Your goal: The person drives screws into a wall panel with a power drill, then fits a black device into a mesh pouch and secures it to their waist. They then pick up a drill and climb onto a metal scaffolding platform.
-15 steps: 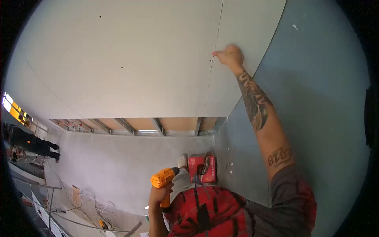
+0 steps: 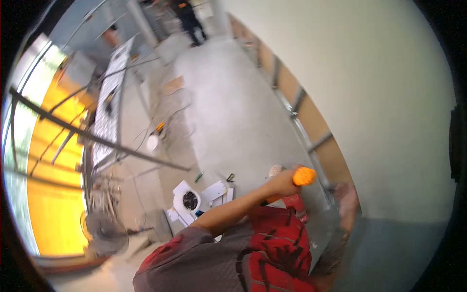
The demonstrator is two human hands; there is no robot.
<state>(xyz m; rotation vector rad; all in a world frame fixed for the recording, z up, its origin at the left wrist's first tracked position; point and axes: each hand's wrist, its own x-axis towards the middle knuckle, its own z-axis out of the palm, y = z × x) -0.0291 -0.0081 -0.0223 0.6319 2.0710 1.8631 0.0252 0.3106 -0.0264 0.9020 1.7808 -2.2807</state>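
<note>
My left hand [image 2: 283, 185] is wrapped round an orange cordless drill [image 2: 305, 176], held in front of my body near the lower edge of the wall board. My right hand [image 2: 345, 197] is smeared by motion, low beside the wall panel [image 2: 389, 121]; its fingers cannot be made out. Below the drill, a red box [image 2: 296, 204] on the floor is partly covered by my arm and shirt. To the left stands a white tub [image 2: 179, 197] with many small dark pieces in it, probably screws.
Metal studs [image 2: 299, 100] show in the opening along the wall's base. On the left are a long metal-topped platform [image 2: 109, 102], a slanting bar [image 2: 97, 136], a fan [image 2: 104, 231] and cables. Another person [image 2: 189, 22] stands at the far end of the grey floor [image 2: 228, 107].
My view has swung left, away from the board and towards the room. My right hand has come down from the board's seam. The drill remains in my left hand.
</note>
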